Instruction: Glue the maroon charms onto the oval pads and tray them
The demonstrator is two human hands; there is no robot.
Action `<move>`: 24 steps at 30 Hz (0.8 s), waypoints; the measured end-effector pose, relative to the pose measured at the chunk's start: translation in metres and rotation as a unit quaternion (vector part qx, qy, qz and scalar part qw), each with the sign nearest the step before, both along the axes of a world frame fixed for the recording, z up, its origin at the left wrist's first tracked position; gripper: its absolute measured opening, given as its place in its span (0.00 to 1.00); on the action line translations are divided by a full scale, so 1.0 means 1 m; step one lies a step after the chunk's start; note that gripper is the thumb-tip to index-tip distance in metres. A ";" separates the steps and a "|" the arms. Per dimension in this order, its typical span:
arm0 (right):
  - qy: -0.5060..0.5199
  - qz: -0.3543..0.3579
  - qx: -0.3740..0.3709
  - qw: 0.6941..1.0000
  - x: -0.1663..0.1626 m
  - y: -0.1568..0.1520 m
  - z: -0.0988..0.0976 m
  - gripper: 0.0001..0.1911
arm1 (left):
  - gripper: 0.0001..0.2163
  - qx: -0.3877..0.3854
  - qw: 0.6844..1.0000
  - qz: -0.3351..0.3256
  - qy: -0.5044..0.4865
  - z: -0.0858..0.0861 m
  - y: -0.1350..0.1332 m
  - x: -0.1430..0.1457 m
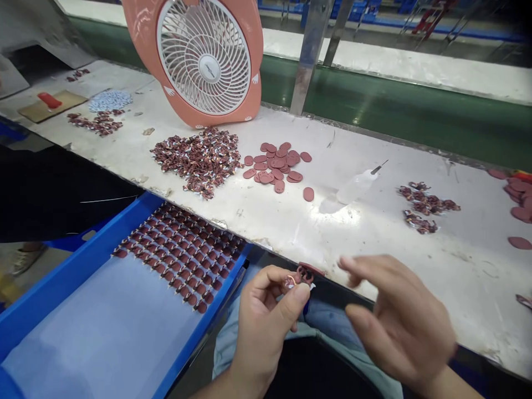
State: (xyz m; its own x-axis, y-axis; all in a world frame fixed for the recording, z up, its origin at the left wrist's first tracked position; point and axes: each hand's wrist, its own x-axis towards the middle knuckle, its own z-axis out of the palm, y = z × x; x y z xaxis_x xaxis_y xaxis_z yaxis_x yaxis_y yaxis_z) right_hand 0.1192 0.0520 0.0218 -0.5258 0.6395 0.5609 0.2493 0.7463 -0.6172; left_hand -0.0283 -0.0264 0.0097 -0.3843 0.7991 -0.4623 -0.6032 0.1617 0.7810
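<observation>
Small figure (302, 276) partly covered by left hand (266, 318)'s thumb and fingers, fine detail hard to make out; reddish edge just behind it, likely a disc, mostly hidden, can't tell if joined; right hand (401, 321) a bit blurred; red discs (521, 213) cut off by right border; fan (210, 69) cut off at top; white bottle (357, 185) washes out in glare, dark thin tip readable.

Table (266, 221)'s near edge runs just beyond the left hand; bare tabletop between that edge and the bottle, also between right hand and small figure cluster (428, 208); blue tray (89, 252) sits lower, left of left hand, rows of figures (178, 255) at its far end, bare sheet nearer.

Left thumb and fingers pinch the small figure at the fingertips, figure poking out above the thumb; right hand spread, thumb apart from fingers, to the right of the figure, not touching it.
</observation>
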 end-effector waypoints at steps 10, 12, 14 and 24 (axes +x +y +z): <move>0.081 0.092 -0.341 0.932 -0.012 0.005 -0.004 0.20 | 0.12 -0.015 1.000 -0.017 0.002 0.005 0.006 0.000; 0.088 0.089 -0.344 0.931 -0.012 0.004 -0.004 0.19 | 0.12 -0.015 1.000 -0.021 0.002 0.005 0.007 0.001; 0.092 0.086 -0.347 0.929 -0.011 0.004 -0.004 0.19 | 0.12 -0.013 1.000 -0.022 0.002 0.005 0.007 0.002; 0.093 0.065 -0.337 0.935 -0.009 -0.001 -0.010 0.17 | 0.12 -0.020 0.999 -0.035 0.008 0.003 0.008 0.002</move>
